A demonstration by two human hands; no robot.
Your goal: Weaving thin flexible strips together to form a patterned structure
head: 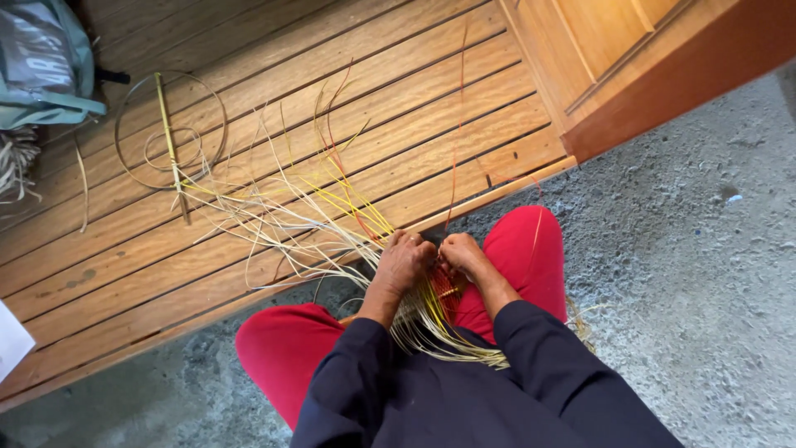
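Weaving step in hand: left hand (pixel 404 261) and right hand (pixel 461 253) both closed, pinching thin strips (pixel 332 207) at the top of a small woven piece (pixel 439 294) held between the red-trousered knees. Loose strip ends fan over the wooden floor (pixel 249 99). Next move probably needs one strand singled out and tucked tight; coiled hoop (pixel 170 129) lies well apart

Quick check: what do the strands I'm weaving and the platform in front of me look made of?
Strands: thin, stiff, springy strips, pale, yellow and red, likely split cane or bamboo, some dyed. Both hands, left and right, pinch them at the woven piece. Platform: grained, grooved planks, apparently varnished wood.
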